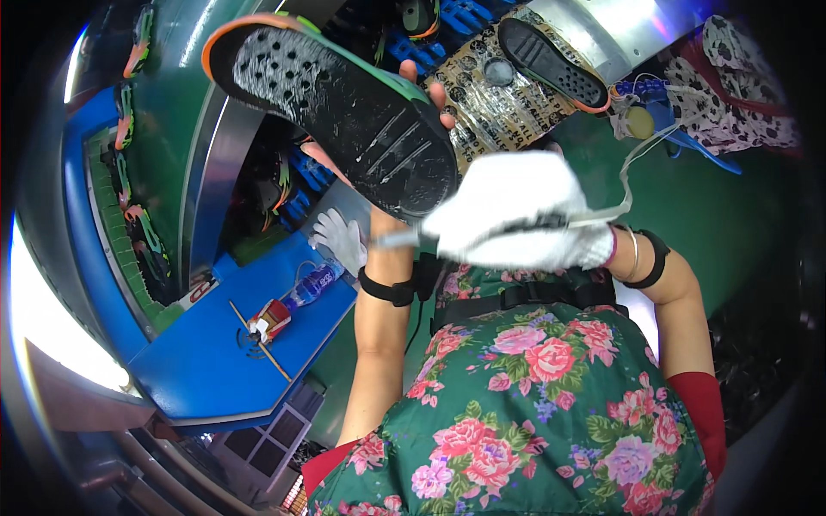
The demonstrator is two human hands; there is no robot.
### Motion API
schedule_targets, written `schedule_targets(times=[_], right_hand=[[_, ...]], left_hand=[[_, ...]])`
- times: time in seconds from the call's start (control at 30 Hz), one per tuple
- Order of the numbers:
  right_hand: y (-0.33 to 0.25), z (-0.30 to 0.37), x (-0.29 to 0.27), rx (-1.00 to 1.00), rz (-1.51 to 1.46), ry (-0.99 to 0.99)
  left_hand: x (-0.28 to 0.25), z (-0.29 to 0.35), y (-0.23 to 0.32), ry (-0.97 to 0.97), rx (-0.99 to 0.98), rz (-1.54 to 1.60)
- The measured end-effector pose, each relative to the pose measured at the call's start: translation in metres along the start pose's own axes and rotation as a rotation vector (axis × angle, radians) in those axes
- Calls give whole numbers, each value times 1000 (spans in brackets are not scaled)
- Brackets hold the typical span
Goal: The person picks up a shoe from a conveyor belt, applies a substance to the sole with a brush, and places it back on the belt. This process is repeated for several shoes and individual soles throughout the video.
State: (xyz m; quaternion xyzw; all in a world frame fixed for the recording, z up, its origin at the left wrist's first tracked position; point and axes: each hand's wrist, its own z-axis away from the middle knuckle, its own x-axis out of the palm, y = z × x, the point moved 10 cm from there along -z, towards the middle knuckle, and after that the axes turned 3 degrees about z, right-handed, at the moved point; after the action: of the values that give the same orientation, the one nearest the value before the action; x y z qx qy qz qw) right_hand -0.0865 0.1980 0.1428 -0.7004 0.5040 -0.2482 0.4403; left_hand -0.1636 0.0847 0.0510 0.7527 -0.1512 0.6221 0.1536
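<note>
1. A blue tabletop (pixel 198 378) carries a whitish glove (pixel 340 242), a clear bottle (pixel 315 284), a red packet (pixel 274 316) and a thin stick (pixel 277 365).
2. A brown, tape-covered tabletop (pixel 490 112) bears a black shoe sole (pixel 553 65) and a round object (pixel 499 72).

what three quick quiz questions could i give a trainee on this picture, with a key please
1. Which does the bare left hand hold?
A) a round metal bowl
B) a black shoe sole with orange and green edging
C) a folded patterned cloth

2. True or false: the white-gloved right hand holds a slim, grey-tipped tool.

3. What colour is the flat-topped table on which the clear plastic bottle lies?

Key: 1. B; 2. true, though the tip is blurred; 3. blue.
</note>
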Motion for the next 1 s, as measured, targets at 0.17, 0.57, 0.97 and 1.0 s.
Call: schedule_targets(times=[0.17, 0.57, 0.97, 1.0], right_hand=[[-6, 16, 11, -193, 356, 5], [-10, 26, 35, -177, 353, -193], [-19, 37, 55, -245, 320, -355], [-23, 37, 56, -255, 264, -360]], left_hand=[[-7, 7, -10, 108, -123, -30], [-8, 28, -1, 198, -325, -211], [-43, 55, 25, 504, -506, -569], [-42, 56, 24, 504, -503, -571]])
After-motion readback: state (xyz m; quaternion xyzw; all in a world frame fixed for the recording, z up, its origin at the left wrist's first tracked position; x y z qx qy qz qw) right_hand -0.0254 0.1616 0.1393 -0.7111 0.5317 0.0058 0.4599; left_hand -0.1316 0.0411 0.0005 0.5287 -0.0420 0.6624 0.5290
